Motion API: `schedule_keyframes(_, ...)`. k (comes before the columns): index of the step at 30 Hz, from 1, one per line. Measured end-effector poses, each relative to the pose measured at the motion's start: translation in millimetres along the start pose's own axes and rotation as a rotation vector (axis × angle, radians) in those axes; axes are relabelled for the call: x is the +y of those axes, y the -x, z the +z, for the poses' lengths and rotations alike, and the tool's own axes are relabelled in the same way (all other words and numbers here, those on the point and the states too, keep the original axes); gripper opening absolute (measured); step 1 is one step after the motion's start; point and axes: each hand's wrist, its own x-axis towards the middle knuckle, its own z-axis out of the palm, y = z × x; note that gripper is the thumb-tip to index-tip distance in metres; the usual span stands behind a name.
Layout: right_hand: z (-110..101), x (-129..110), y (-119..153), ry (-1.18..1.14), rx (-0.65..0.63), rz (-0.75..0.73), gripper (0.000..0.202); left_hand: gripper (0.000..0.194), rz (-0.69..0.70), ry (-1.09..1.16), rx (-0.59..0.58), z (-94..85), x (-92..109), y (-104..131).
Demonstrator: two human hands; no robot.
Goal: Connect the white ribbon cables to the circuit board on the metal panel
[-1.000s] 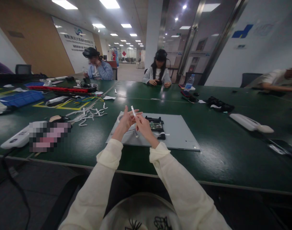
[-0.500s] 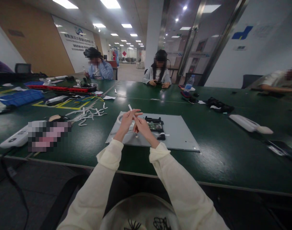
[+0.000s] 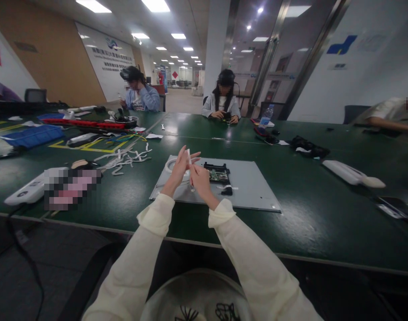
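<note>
Above a grey flat panel [image 3: 250, 183], my left hand [image 3: 179, 168] and my right hand [image 3: 200, 179] meet. A narrow white strip [image 3: 188, 155] stands up between them. My left hand has some fingers stretched out, with the strip held along them. The fingers of my right hand are curled and pinch low on the strip. Behind my left hand lies a white ring-shaped roll [image 3: 169, 166], partly covered. Right of my right hand, a green circuit board [image 3: 219, 175] sits in a black frame [image 3: 217, 166] on the panel, with a black piece [image 3: 227, 191] below it.
Left on the green table [image 3: 311, 223] are loose white strips [image 3: 132, 157], a white power strip [image 3: 33, 187], and a blue tray [image 3: 35, 136]. A white tool [image 3: 352, 173] and dark cloth [image 3: 309, 147] lie right. A bottle [image 3: 266, 116] stands farther back, where other people sit.
The white strip has swung from leaning left to nearly upright. My left hand's fingers have turned more upward, and my right hand has shifted slightly. The view has moved a little.
</note>
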Motion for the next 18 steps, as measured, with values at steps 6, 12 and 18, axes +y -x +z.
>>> schedule_keyframes(6, -3, 0, -3, -0.262, 0.15, 0.051, 0.035, 0.04, 0.182, -0.881, 0.219, -15.7, -7, 1)
schedule_keyframes(12, -3, 6, -6, -0.326, 0.148, 0.095, 0.033, 0.022, 0.059, -1.482, 0.078, -28.7, -10, 6)
schedule_keyframes(18, 1, 10, -6, -0.294, 0.055, 0.086, 0.033, 0.022, -0.075, -1.58, 0.097, -35.7, -8, 6)
